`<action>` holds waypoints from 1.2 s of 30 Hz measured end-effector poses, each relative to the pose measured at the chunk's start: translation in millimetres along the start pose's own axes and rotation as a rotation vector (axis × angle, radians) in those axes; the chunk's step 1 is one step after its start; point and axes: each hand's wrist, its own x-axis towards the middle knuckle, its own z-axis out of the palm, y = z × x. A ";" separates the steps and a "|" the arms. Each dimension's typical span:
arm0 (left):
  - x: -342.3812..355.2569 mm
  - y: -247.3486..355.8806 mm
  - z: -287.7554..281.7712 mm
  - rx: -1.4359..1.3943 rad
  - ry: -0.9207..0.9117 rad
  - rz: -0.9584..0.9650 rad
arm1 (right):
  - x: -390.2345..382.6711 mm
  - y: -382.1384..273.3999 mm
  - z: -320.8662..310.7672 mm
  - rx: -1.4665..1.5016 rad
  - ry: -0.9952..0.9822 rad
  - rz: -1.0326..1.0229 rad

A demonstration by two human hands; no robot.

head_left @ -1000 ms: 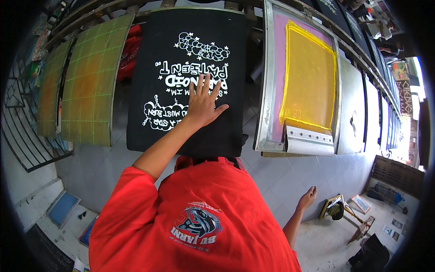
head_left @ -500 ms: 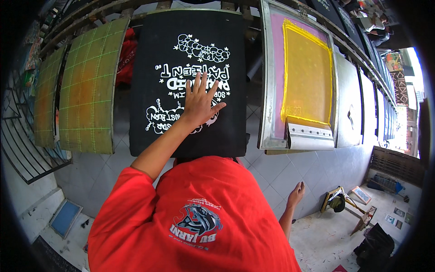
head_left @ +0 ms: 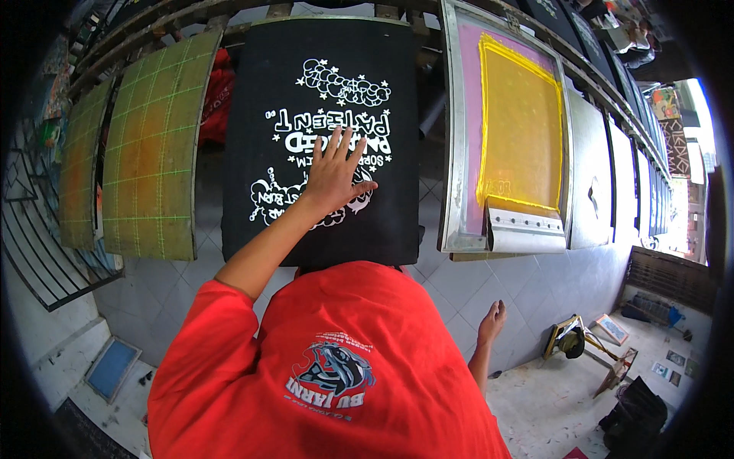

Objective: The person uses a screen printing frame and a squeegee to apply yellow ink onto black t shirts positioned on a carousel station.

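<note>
My left hand [head_left: 331, 177] lies on a black garment [head_left: 321, 245] spread over a flat board. Its fingers are spread across the middle of a white printed design [head_left: 348, 84] of lettering, clouds and stars, covering part of it. Out to the right of my body, my right hand [head_left: 492, 321] hangs low over the floor, away from the boards. Its fingers are loosely bent and a little apart, and I see nothing in them.
Right of the garment stands a metal-framed printing screen [head_left: 524, 122] with a yellow area and a squeegee-like metal-edged blade [head_left: 527, 229] at its near end. Green-lined boards [head_left: 153, 153] stand at left. A black bag [head_left: 634, 413] sits on the floor at lower right.
The left hand stays spread on the garment, shifted very slightly. My right hand has swung a little to the left and up. The view has drifted slightly.
</note>
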 end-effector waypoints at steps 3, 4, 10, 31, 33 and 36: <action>-2.4 -1.9 2.7 -0.010 -0.029 0.018 | -3.7 -3.0 5.3 0.005 -0.018 0.026; -3.6 -1.8 1.8 -0.007 -0.042 0.019 | -4.8 0.9 7.2 0.001 -0.014 0.025; -22.2 -11.4 -3.6 -0.041 -0.085 0.000 | -7.5 7.2 7.0 -0.008 -0.021 0.019; 19.8 39.2 9.7 -0.032 -0.069 0.075 | -16.0 -20.3 45.1 0.028 -0.211 -0.013; 33.2 35.5 17.0 -0.055 -0.074 0.145 | -11.6 -29.0 46.2 0.052 -0.218 -0.035; 56.3 -10.4 18.6 -0.061 -0.022 0.170 | -8.8 -30.6 46.9 0.088 -0.206 -0.076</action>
